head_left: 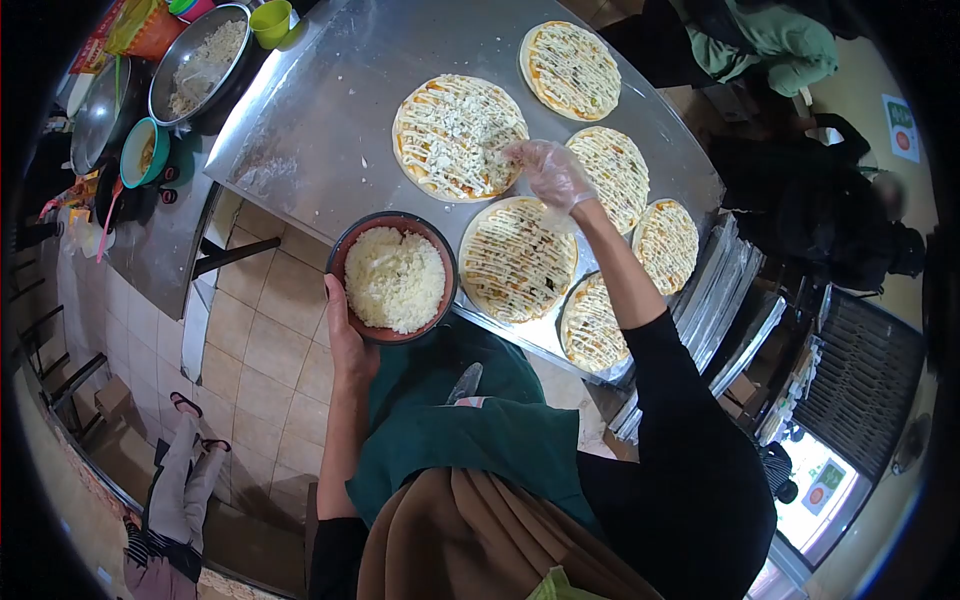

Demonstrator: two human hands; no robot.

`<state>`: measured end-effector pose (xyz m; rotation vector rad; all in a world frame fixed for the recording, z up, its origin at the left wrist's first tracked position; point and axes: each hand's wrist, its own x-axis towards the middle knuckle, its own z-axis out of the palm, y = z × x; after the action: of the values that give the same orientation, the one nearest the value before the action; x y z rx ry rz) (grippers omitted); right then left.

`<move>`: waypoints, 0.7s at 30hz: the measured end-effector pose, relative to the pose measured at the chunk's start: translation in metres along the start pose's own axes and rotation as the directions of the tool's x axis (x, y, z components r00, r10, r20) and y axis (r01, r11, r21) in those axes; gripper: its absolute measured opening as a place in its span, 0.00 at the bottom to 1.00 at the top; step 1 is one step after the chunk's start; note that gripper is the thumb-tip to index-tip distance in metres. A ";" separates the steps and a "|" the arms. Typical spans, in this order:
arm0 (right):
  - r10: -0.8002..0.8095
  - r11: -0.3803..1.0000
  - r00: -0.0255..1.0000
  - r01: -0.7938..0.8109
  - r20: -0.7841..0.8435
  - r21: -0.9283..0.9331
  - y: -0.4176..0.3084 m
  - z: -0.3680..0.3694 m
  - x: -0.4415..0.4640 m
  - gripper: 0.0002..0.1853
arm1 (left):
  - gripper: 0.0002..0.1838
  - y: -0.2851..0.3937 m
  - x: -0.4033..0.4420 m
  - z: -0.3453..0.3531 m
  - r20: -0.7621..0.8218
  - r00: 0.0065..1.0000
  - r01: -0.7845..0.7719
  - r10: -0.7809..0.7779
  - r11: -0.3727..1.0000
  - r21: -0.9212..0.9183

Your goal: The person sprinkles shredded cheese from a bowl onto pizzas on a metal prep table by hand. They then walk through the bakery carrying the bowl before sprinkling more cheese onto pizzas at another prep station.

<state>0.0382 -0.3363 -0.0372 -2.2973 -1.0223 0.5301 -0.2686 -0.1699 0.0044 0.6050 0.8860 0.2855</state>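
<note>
My left hand (350, 335) grips the rim and side of a reddish-brown bowl (348, 240) with a dark edge. White grated cheese (395, 280) fills much of it. My right hand (552, 172), in a clear plastic glove, hovers at the right edge of a pizza (445, 145) with its fingers drawn together. Whatever lies between those fingertips is hidden. White cheese is scattered over this pizza's sauce stripes. Just below it lies another striped pizza (515, 265), and a third pizza (608, 175) is partly behind my right wrist.
More pizzas lie on the metal table (320, 110), one at its far side (570, 70). At the left, a side counter bears a metal bowl (235, 15), a teal bowl (128, 165) and a yellow-green cup (270, 22). Other people stand at the right; someone's legs (185, 470) show lower left.
</note>
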 end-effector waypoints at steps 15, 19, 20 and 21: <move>0.093 0.994 0.995 -0.094 0.023 0.050 -0.069 0.026 -0.002 0.10 | 0.32 -0.002 0.001 0.006 0.010 1.000 -0.015 0.016 0.999 -0.043; 0.068 0.939 0.954 -0.160 0.291 0.303 -0.139 -0.020 -0.012 0.12 | 0.32 -0.009 0.010 0.001 0.043 0.995 -0.086 0.087 0.996 -0.018; -0.046 0.961 0.946 -0.045 0.321 0.273 -0.150 -0.023 -0.017 0.14 | 0.31 -0.009 0.011 0.004 0.023 0.996 -0.088 0.088 0.996 -0.020; -0.157 0.967 0.923 0.072 0.351 0.243 -0.157 -0.023 -0.022 0.15 | 0.30 -0.011 0.014 0.004 0.018 0.992 -0.121 0.121 0.993 -0.004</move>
<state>-0.0482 -0.2744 0.0828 -1.9625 -1.1930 1.0025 -0.2575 -0.1739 -0.0095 0.6590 0.8325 0.3900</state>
